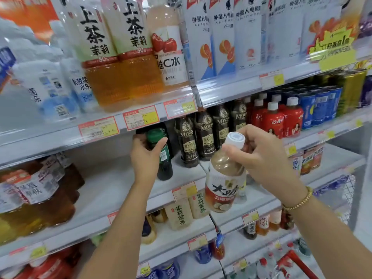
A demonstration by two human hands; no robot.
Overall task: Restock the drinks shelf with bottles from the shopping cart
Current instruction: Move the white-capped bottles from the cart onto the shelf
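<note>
Left hand grips dark green-capped bottle standing on middle shelf beside coffee bottles, right hand pinches white-capped milk tea bottle by its neck, held in front of shelf.

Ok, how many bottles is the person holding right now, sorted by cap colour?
Green cap: 1, the dark bottle gripped by the left hand
White cap: 1, the milky brown bottle held at its neck by the right hand
Total: 2

The left hand and right hand both reach forward, gripping
</note>
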